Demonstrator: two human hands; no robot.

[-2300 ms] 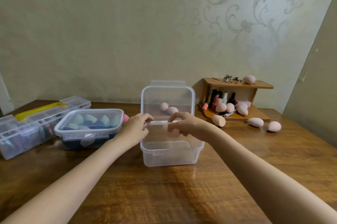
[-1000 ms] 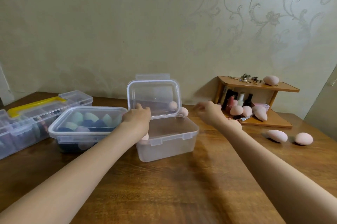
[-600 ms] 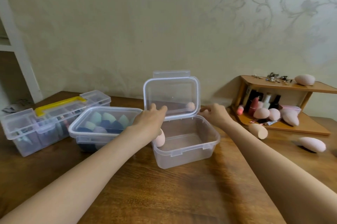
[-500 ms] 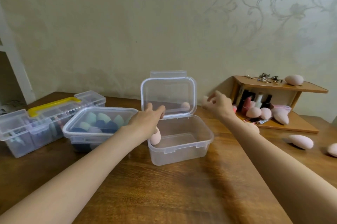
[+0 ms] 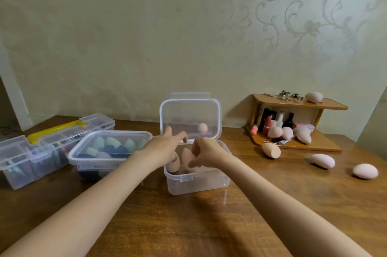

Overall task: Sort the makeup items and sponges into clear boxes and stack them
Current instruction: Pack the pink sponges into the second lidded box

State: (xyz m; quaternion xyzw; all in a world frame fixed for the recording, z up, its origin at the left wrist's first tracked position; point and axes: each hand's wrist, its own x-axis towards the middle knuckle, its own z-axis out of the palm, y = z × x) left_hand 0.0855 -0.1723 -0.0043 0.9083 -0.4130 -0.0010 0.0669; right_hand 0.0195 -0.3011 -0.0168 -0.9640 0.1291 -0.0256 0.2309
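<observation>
At the worktop's [image 5: 188, 225] left edge lies a clear case [image 5: 37, 152] with a yellow handle [image 5: 56, 131], its lid down; just beside it, toward the middle, stands a closed box [image 5: 109, 152] packed with sponges in green, blue and lilac; next, near the middle of the worktop, stands an open box [image 5: 196, 179], its lid [image 5: 190, 118] tipped upright at the back; the left hand [image 5: 165, 148] reaches over the box's left rim, forefinger stretched toward the lid, the other fingers curled round a pink sponge [image 5: 173, 164] held low inside the left wall; the right hand [image 5: 206, 154] hovers over the box's middle, thumb and fingers pinching a second pink sponge [image 5: 186, 157], which hangs just beside the first; whether the two sponges touch I cannot tell; a small pink sponge [image 5: 202, 127] shows through the lid, on the worktop behind the box; toward the back right corner stands a wooden shelf [image 5: 299, 105], with small metal bits and one sponge on top and bottles, tubes and several pink sponges on its lower board; a peach sponge [image 5: 271, 151] lies on its side just in front of the shelf; two more pink sponges [image 5: 320, 160] [image 5: 365, 171] lie apart near the right edge.
</observation>
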